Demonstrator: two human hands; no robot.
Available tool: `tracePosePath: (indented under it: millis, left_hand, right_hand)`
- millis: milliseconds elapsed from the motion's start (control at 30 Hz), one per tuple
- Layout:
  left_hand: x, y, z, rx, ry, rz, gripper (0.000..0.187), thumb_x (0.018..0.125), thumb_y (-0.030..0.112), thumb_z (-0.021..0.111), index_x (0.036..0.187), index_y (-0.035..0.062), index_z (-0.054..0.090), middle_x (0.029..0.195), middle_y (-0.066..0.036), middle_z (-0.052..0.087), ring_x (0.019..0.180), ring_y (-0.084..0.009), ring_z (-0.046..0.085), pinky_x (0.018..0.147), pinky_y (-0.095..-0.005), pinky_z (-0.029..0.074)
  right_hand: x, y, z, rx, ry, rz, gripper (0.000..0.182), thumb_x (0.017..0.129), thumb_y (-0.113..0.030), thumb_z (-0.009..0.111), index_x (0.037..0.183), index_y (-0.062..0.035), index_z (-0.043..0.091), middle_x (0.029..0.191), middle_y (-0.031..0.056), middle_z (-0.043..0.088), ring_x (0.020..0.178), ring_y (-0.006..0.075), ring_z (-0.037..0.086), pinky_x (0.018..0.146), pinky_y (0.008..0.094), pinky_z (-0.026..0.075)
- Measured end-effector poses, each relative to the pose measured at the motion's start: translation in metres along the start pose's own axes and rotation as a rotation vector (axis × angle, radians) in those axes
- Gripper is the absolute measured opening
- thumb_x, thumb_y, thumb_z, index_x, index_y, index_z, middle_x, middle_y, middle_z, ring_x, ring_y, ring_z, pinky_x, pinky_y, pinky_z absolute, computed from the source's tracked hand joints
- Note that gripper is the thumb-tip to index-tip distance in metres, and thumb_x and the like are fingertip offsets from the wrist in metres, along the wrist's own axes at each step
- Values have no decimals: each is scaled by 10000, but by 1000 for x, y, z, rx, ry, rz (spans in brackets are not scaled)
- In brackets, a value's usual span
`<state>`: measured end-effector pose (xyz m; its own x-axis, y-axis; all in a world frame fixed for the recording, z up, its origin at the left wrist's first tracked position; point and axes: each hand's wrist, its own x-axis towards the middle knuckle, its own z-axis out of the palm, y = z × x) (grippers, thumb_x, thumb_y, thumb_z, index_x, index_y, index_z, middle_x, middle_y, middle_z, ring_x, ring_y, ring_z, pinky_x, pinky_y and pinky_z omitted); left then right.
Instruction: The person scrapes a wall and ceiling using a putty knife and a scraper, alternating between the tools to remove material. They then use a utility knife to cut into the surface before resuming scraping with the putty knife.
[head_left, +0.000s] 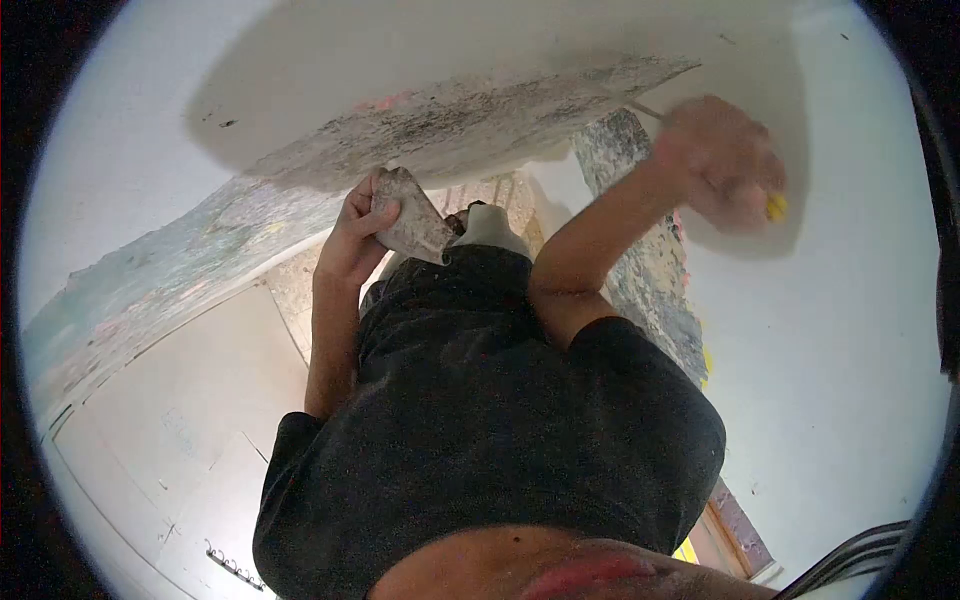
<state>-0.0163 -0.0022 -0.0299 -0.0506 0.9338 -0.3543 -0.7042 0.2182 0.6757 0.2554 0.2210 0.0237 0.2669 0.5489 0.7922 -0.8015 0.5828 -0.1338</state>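
Observation:
My left hand (357,228) pinches a flat, grey, speckled piece (412,217) with a curled lower corner, held in front of my waist. Raised by the wall, my right hand (715,160) is smeared by motion, its fingers wrapped round a yellow-handled tool (776,207). A thin metal part of this tool sticks out of the fist toward the wall, its tip at the edge of a rough stripped patch (430,125). Grey, dark and pinkish layers show in that patch, with smooth white paint (330,50) above it.
On the right, another stripped strip (650,270) runs down beside a white wall surface (820,340). A pale door or panel (190,380) stands at lower left. Dark cables (850,560) cross the lower right corner, near a wood-framed opening (735,530). Tiled floor shows past my legs.

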Motion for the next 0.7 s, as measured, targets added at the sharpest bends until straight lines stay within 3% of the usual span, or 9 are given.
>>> tracePosePath:
  millis: [133, 200, 333, 500, 633, 700]
  left_hand:
    - [-4, 0, -3, -38, 44, 27, 310, 837, 57, 690, 1107, 55, 537, 991, -20, 619, 942, -140, 613, 852, -319, 513]
    - [-3, -1, -5, -37, 41, 9, 325, 830, 56, 698, 1112, 60, 536, 995, -19, 618, 936, -141, 615, 851, -316, 513]
    - [-7, 7, -6, -37, 4, 25, 342, 823, 50, 702, 1119, 63, 531, 993, -18, 617, 922, -142, 619, 846, -310, 514]
    - [-9, 10, -14, -36, 18, 65, 353, 821, 50, 702, 1129, 61, 529, 996, -21, 617, 925, -139, 620, 829, -304, 518]
    - [-13, 16, -16, -13, -4, 85, 366, 822, 55, 702, 1145, 54, 531, 1005, -27, 624, 925, -137, 624, 813, -305, 523]
    - [-13, 18, -18, -4, 11, 76, 376, 818, 66, 711, 1149, 50, 532, 1001, -29, 629, 919, -139, 628, 806, -304, 524]
  right_hand:
    - [5, 31, -6, 213, -279, 148, 47, 774, -169, 517, 766, -134, 547, 676, 70, 565, 620, 194, 566, 555, 413, 500]
    - [5, 35, -1, 181, -343, 159, 47, 783, -167, 531, 755, -128, 536, 669, 71, 560, 592, 193, 557, 542, 410, 499]
    - [20, -7, 15, 200, -336, 72, 94, 801, -161, 558, 732, -116, 513, 655, 73, 550, 536, 192, 539, 517, 403, 495]
    - [13, 19, 18, 127, -408, 117, 170, 823, -155, 592, 704, -101, 484, 636, 75, 537, 466, 190, 516, 485, 394, 490]
    - [16, -17, 24, 179, -255, -20, 232, 822, -143, 637, 685, -82, 461, 602, 77, 531, 413, 191, 489, 460, 379, 478]
    - [19, -11, 26, 183, -392, -29, 214, 815, -118, 622, 684, -77, 458, 579, 73, 519, 405, 188, 482, 449, 377, 469]
